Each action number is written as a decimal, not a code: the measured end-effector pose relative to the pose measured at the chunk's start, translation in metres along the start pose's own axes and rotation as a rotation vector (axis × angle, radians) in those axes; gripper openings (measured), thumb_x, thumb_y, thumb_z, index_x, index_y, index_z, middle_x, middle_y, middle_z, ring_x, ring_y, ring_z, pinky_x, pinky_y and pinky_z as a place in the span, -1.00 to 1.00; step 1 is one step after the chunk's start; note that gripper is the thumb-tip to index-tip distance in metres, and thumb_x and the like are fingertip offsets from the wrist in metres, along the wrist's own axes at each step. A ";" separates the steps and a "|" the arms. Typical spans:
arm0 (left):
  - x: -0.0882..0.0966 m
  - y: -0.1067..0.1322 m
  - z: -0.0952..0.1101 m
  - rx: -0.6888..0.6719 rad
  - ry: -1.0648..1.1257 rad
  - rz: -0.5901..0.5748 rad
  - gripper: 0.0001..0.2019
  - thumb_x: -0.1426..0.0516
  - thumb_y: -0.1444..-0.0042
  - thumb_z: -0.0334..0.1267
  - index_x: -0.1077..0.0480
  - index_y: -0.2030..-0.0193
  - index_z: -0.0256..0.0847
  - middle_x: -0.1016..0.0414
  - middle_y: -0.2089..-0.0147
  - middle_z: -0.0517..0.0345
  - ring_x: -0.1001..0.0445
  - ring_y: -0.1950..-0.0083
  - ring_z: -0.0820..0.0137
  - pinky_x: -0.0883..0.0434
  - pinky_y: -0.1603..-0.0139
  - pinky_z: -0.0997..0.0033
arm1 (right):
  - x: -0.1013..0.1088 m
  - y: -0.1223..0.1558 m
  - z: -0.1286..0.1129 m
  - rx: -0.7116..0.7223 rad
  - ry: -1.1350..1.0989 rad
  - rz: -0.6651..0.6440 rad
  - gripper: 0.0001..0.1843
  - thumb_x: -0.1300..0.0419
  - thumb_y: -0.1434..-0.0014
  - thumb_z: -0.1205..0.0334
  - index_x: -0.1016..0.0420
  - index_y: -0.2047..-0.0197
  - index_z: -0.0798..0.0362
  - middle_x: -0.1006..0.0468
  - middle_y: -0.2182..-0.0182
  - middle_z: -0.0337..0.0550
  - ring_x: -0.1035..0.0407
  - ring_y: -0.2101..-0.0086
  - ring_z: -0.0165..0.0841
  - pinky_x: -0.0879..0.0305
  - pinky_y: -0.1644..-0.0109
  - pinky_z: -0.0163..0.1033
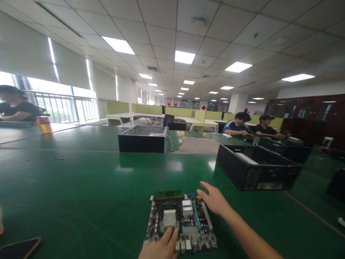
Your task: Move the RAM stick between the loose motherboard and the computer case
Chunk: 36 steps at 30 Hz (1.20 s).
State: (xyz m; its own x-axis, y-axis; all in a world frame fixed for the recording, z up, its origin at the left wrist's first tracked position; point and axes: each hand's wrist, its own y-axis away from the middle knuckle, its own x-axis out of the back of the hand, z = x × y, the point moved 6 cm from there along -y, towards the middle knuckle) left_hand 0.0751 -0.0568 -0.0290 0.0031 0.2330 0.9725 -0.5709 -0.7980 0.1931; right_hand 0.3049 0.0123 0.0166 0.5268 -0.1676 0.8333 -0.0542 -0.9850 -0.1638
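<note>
A computer motherboard lies flat on the green tabletop right before me. Its square silver processor area shows left of the middle, and a green RAM stick runs along the far edge. My left hand reaches in from below, fingers stretched out over the near part of the board by the processor; whether they press on it I cannot tell. At the board's far right corner is my right hand, thumb and fingers apart, with nothing visible in it.
An open black computer case stands to the right, with another straight ahead. A dark flat object lies at lower left. Two people sit at the far right, one person at left near an orange-brown container.
</note>
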 end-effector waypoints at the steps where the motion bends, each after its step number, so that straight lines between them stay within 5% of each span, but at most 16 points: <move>1: -0.001 0.000 0.008 -0.022 0.014 -0.032 -0.37 -0.03 -0.01 -0.20 -0.08 -0.29 0.00 -0.14 -0.30 -0.06 -0.49 0.06 0.06 -0.46 0.09 0.06 | -0.012 0.004 -0.012 0.030 -0.050 -0.003 -0.29 0.05 -0.15 -0.04 -0.11 -0.25 0.23 -0.26 -0.17 0.05 -0.16 -0.14 -0.26 -0.06 -0.21 -0.19; 5: 0.037 0.002 0.005 -0.119 0.138 0.149 -0.47 -0.12 0.02 -0.08 -0.25 -0.16 0.08 -0.32 -0.20 0.07 -0.40 -0.08 0.19 -0.38 -0.06 0.23 | -0.040 0.022 -0.030 0.086 -0.076 0.025 -0.21 0.00 -0.12 0.02 0.12 -0.34 0.16 -0.08 -0.26 -0.01 -0.09 -0.18 -0.24 -0.02 -0.23 -0.14; 10: 0.087 -0.010 -0.069 0.152 0.206 0.435 -0.50 -0.05 -0.06 -0.09 -0.26 -0.17 -0.11 -0.30 -0.21 0.07 -0.27 -0.20 0.25 -0.20 -0.22 0.25 | -0.051 0.035 -0.032 0.122 0.087 0.007 -0.36 0.10 -0.20 0.05 0.00 -0.32 0.06 -0.17 -0.22 -0.10 -0.04 -0.19 -0.21 0.05 -0.25 -0.09; 15: 0.073 -0.042 -0.107 0.173 0.318 0.397 -0.40 -0.05 -0.05 -0.07 -0.19 -0.23 -0.24 -0.36 -0.15 -0.01 -0.32 -0.16 0.24 -0.23 -0.16 0.31 | -0.054 0.035 -0.029 0.058 0.124 -0.051 -0.34 0.12 -0.21 0.00 -0.02 -0.32 0.10 -0.28 -0.15 -0.04 -0.11 -0.14 -0.23 0.02 -0.20 -0.13; 23: 0.067 -0.064 -0.100 0.169 0.326 0.378 -0.80 -0.04 -0.05 -0.25 -0.44 0.22 -0.11 -0.53 0.16 0.15 -0.45 0.11 0.35 -0.31 0.13 0.45 | -0.053 0.033 -0.033 0.060 0.172 -0.067 -0.40 0.16 -0.21 0.06 -0.11 -0.28 0.05 -0.27 -0.15 -0.13 -0.09 -0.12 -0.25 0.03 -0.18 -0.15; 36: 0.068 -0.064 -0.101 0.041 0.419 0.377 -0.81 0.00 -0.09 -0.24 -0.42 0.31 -0.18 -0.51 0.25 0.14 -0.44 0.21 0.39 -0.28 0.19 0.47 | -0.050 0.037 -0.041 0.080 0.199 -0.022 -0.43 0.16 -0.21 0.08 -0.14 -0.26 0.02 -0.28 -0.14 -0.15 -0.09 -0.12 -0.24 0.05 -0.18 -0.15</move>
State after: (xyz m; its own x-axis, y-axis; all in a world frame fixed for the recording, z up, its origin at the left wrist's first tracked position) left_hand 0.0291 0.0666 0.0114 -0.5262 0.1215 0.8416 -0.4365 -0.8880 -0.1447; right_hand 0.2420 -0.0179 -0.0096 0.3485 -0.1591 0.9237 0.0272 -0.9834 -0.1797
